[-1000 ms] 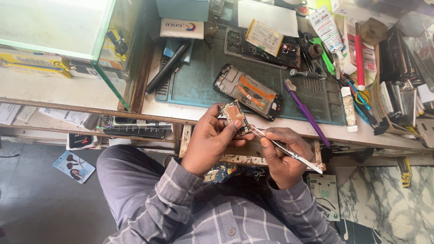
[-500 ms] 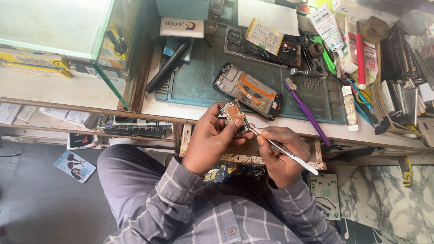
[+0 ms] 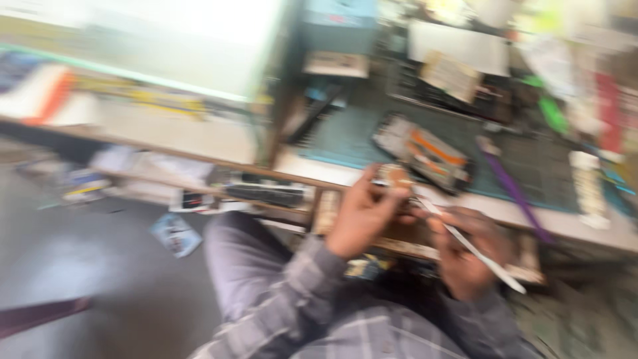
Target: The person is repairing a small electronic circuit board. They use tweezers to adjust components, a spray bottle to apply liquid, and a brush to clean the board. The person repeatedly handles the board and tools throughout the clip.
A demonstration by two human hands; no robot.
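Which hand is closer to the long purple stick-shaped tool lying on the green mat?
The right hand. It sits just below and left of the long purple tool, holding a thin silver tool. The left hand is farther left, holding a small part.

Your tweezers (image 3: 475, 249) look like pale, shiny metal; your sleeve (image 3: 299, 292) is soft checked cloth; the mat (image 3: 352, 136) is matt.

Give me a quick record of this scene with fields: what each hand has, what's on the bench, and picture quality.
left hand: holds a small part at the bench edge
right hand: holds a thin silvery tool, tip toward the part
bench: green mat, opened phone, purple tool
clothing: grey checked sleeves
picture quality: strongly motion-blurred, fine detail unreadable
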